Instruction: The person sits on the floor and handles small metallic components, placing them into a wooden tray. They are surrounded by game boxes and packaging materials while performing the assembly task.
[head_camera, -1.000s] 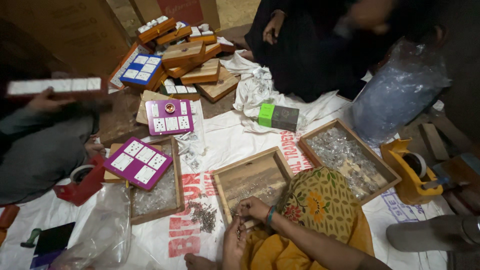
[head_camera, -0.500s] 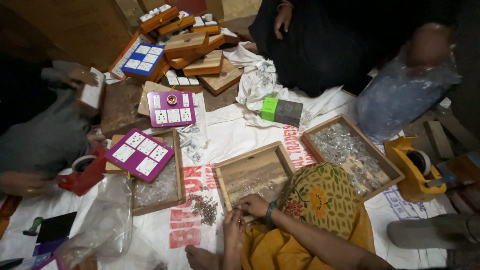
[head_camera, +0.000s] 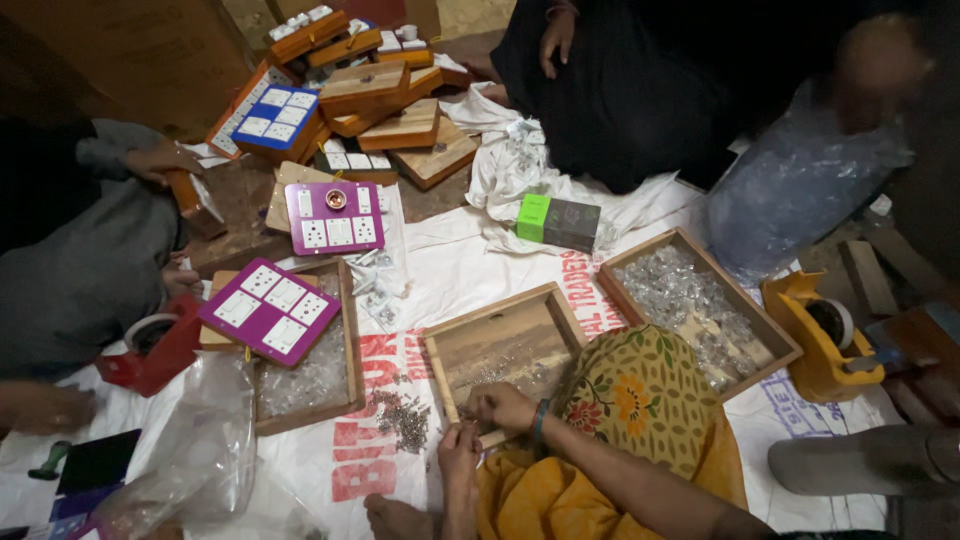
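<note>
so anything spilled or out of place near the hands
Yes: a loose heap of small dark screws lies on the white sheet, outside the wooden tray, just beside the left hand. The right hand rests at the tray's edge.

- The right hand (head_camera: 505, 407) lies at the near edge of the shallow wooden tray (head_camera: 505, 345), palm down, fingers curled together at their tips as if pinching something too small to make out.
- Its wrist wears a dark bangle, and the forearm runs back to the lower right from the tray.
- The left hand (head_camera: 459, 452) sits just below the tray's near left corner, close beside the right hand, fingers bent inward.
- Its forearm rises straight from the bottom edge.
</note>
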